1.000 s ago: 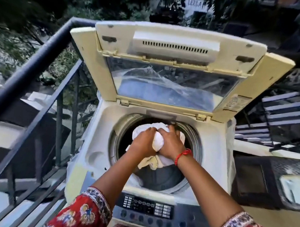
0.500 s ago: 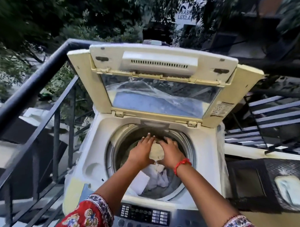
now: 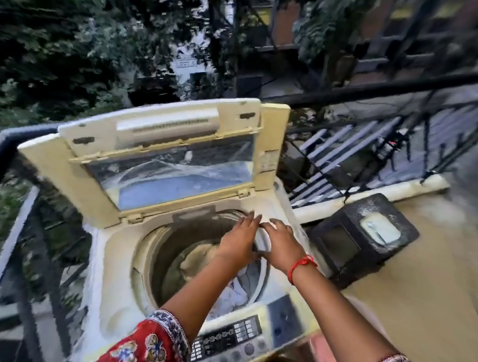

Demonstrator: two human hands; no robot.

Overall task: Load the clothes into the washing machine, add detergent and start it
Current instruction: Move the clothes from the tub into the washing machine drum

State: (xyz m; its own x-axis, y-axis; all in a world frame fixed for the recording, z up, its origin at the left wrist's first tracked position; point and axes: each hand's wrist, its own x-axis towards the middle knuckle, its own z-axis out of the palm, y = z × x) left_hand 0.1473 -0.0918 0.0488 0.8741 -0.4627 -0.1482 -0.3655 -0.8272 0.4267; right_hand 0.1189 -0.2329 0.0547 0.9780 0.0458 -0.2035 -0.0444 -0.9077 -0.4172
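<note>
The cream top-loading washing machine (image 3: 113, 257) stands with its lid (image 3: 157, 161) raised. Beige and white clothes (image 3: 202, 260) lie inside the drum. My left hand (image 3: 240, 240) and my right hand (image 3: 280, 243) hover side by side over the drum's right rim. Their fingers are spread and straight, and neither holds anything. A red thread is tied round my right wrist. The control panel (image 3: 227, 340) with its buttons runs along the machine's front edge.
A dark metal railing (image 3: 6, 151) runs along the left and behind the machine. To the right a black box-shaped appliance (image 3: 366, 239) with a pale object on top sits on the tan floor. Trees and buildings lie beyond the railing.
Both hands let go of the white bundle, which dropped into the drum. They then rose and shifted to the drum's right rim. The camera swung to the right.
</note>
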